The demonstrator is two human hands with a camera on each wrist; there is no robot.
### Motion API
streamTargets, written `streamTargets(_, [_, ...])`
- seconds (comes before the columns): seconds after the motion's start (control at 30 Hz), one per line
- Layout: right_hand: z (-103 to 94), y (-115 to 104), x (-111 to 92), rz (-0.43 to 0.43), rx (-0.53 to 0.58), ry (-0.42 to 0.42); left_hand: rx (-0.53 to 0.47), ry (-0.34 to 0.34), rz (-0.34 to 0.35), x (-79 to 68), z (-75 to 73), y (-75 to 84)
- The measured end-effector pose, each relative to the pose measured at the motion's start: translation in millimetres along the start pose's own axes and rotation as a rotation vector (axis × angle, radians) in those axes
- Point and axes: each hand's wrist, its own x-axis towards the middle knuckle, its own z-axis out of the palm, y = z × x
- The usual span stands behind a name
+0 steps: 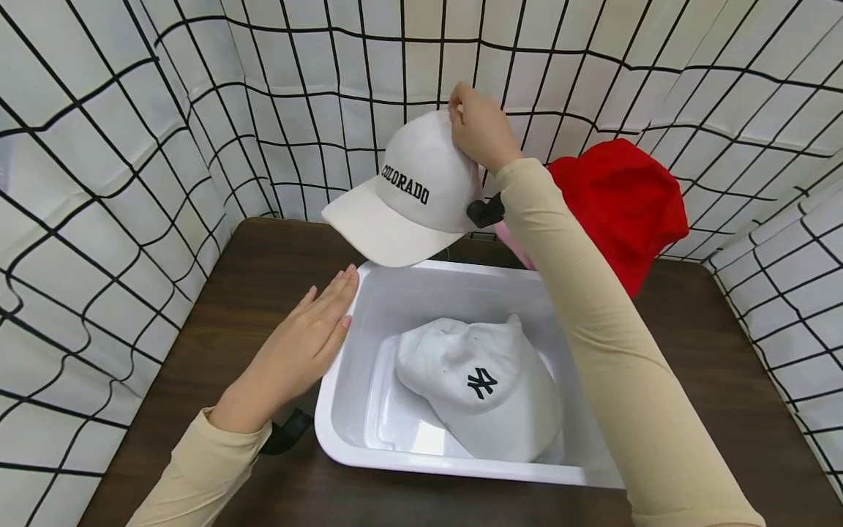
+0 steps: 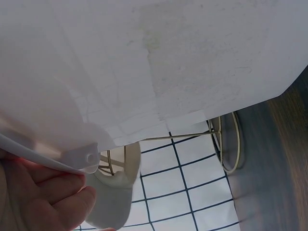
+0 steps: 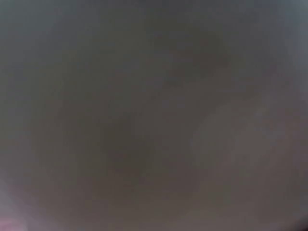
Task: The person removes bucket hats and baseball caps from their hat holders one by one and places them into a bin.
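Observation:
My right hand [image 1: 484, 126] is at the upper back of a white cap [image 1: 428, 176] lettered COLORADO, its fingers curled and pinching the crown; the fingertips are partly hidden. My left hand [image 1: 296, 344] lies with mostly straight fingers along the left rim of a white plastic bin [image 1: 329, 439]. From below, the left wrist view shows that hand's fingers [image 2: 72, 202] touching the bin's rim. Inside the bin lies another white cap [image 1: 481, 388] with a black NY emblem. The right wrist view is dark and blurred.
A red hat [image 1: 626, 205] stands behind my right forearm, with a pink piece [image 1: 516, 245] partly hidden beside it. Gold wire supports [image 2: 236, 144] show near the COLORADO cap. Black wire grid panels [image 1: 369, 80] enclose the dark wooden table [image 1: 263, 271].

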Motion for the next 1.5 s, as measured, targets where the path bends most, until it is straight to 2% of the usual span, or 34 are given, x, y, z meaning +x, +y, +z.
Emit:
streamTargets(0.07, [4.3,0.7,-1.0,-0.066,-0.056,-0.028,-0.002,0.001,-0.003,-0.2,0.0,-0.5])
streamTargets(0.13, [8.0,2.7,-1.5,-0.11,-0.056,-0.046,-0.005,-0.001,-0.004,0.0,1.1,-0.9])
streamTargets(0.3, [8.4,7.0,-2.2,-0.124,0.065,-0.122,-0.003,-0.011,-0.007,0.5,2.6,-0.5])
streamTargets(0.4, [4.4,5.4,-1.9,-0.124,0.073,-0.186,-0.002,-0.009,-0.008,0.0,1.2,-0.2])
streamTargets(0.47, [3.1,2.8,-2.0,-0.141,0.048,-0.187,-0.005,-0.005,-0.009,-0.4,0.0,0.0])
streamTargets(0.67, [8.2,-3.3,-4.2,-0.179,-0.158,-0.073,-0.017,0.008,-0.009,-1.4,2.3,-1.0])
streamTargets(0.77, [9.3,-3.7,-5.0,-0.173,-0.179,0.0,-0.023,0.009,-0.01,-1.8,3.4,-1.2])
streamTargets(1.0, [-0.5,3.6,-2.5,-0.008,0.022,0.116,-0.026,0.014,-0.007,-1.9,1.3,-1.2])
streamTargets(1.13, [-9.0,11.7,-5.0,0.043,0.157,0.173,-0.025,0.012,-0.006,-1.0,1.2,-1.1])
streamTargets(1.3, [-17.9,14.4,-9.0,0.011,0.253,0.245,-0.02,0.009,0.0,-0.5,-0.3,-0.7])
streamTargets(1.5, [-33.1,6.8,-11.7,-0.053,0.346,0.343,-0.018,0.009,-0.006,-0.5,1.3,-1.3])
